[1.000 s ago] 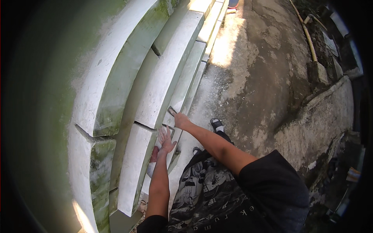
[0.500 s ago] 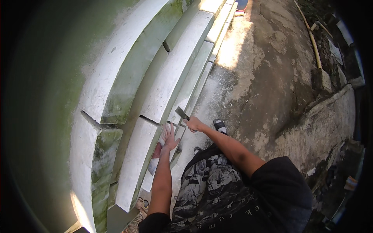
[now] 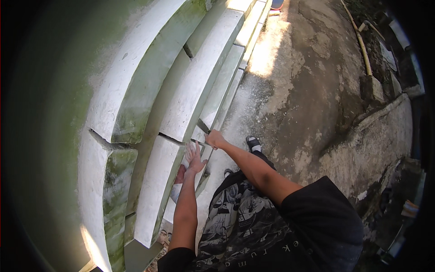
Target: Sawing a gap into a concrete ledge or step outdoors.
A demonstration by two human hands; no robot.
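My right hand [image 3: 215, 139] is closed round the handle of a putty knife [image 3: 203, 125], a dark, flat-bladed scraper. Its blade lies against a lower white ledge [image 3: 224, 100] of the wall. Just left of it, my left hand [image 3: 194, 157] rests flat on the ledge beneath, fingers spread, with pale dust on the skin. Beside the left wrist a reddish thing [image 3: 180, 174] shows partly; its kind I cannot make out. Above both hands runs a broader white ledge [image 3: 197, 77], broken by a dark gap.
More ledges with green-stained faces [image 3: 120, 181] curve up the left side. A concrete path [image 3: 312, 81] with scattered white dust runs along the right, and my sandalled foot [image 3: 253, 143] stands on it. Farther right are a low concrete wall [image 3: 367, 140] and a long pole [image 3: 359, 41].
The putty knife has shifted left and in against the ledge, and more of its blade is hidden now. My left hand stays pressed in about the same place.
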